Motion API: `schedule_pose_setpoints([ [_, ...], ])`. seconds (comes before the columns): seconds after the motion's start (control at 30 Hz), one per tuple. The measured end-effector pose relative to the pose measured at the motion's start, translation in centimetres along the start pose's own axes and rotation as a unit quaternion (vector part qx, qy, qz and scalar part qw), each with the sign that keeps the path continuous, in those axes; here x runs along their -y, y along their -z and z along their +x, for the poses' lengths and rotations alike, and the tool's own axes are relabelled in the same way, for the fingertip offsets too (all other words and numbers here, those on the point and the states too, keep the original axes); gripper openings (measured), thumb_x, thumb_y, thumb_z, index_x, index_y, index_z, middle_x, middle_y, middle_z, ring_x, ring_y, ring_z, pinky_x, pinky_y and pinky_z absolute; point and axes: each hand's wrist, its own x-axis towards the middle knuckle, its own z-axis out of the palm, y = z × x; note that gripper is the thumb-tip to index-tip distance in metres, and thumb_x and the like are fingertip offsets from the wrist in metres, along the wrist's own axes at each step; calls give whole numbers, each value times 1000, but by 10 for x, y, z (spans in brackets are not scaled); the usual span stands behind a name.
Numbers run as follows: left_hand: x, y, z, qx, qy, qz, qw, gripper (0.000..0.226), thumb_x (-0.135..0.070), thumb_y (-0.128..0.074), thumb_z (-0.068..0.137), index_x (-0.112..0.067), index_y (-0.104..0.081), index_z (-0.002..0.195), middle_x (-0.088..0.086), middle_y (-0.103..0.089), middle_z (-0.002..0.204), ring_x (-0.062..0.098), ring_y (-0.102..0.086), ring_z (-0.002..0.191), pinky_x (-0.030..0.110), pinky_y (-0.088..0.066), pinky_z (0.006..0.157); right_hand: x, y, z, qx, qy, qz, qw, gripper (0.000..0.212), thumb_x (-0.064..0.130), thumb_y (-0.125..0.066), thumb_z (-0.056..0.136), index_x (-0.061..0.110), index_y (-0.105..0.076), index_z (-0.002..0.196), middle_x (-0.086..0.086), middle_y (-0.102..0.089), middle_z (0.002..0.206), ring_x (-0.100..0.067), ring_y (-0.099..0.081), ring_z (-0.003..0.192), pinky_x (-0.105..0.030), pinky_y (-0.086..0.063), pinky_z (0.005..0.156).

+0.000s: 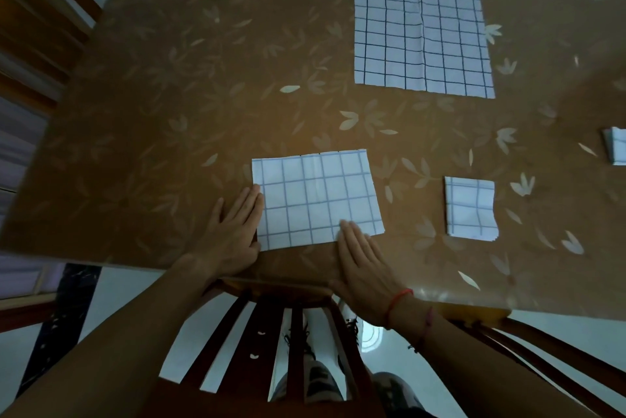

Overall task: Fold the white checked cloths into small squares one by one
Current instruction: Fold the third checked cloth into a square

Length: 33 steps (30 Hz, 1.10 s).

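A half-folded white checked cloth point(318, 197) lies as a rectangle near the table's front edge. My left hand point(233, 231) lies flat with straight fingers along the cloth's left edge. My right hand point(362, 258) lies flat too, its fingertips pressing the cloth's front right corner. An unfolded white checked cloth point(420, 21) is spread flat at the back of the table. A small folded square point(471, 209) sits to the right of the half-folded cloth. Another folded cloth point(616, 146) is cut off by the right edge of the view.
The table point(169, 95) has a brown cover printed with pale leaves. A wooden chair back point(288, 333) stands under the front edge between my arms. More wooden furniture point(34, 28) stands to the left. The floor below is pale.
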Motion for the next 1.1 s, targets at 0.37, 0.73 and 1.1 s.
schedule_pose_setpoints([
  [0.37, -10, 11, -3, 13, 16, -5, 1000, 79, -33, -38, 93, -13, 10, 152, 1, 24, 158, 13, 23, 144, 54, 6, 116, -28, 0, -18, -23, -88, 38, 995, 78, 53, -29, 91, -6, -35, 143, -22, -23, 155, -37, -23, 144, -51, -29, 113],
  [0.73, -40, 5, 5, -186, -72, -101, 975, 65, 1, -62, 58, -5, -54, 122, 17, -51, 128, 35, -48, 114, 49, -50, 87, -46, 68, 13, -111, -288, 339, 889, 32, 26, -59, 90, 18, -62, 121, -11, -69, 102, -27, -63, 98, -29, -47, 79],
  [1.1, -62, 4, 7, -185, -43, -144, 971, 32, -3, -58, 72, -10, -63, 103, 8, -58, 114, 30, -56, 103, 42, -53, 82, -69, 71, 38, -30, -403, 548, 733, 31, 24, -64, 75, 7, -67, 101, -4, -58, 59, -20, -53, 48, -29, -46, 53],
])
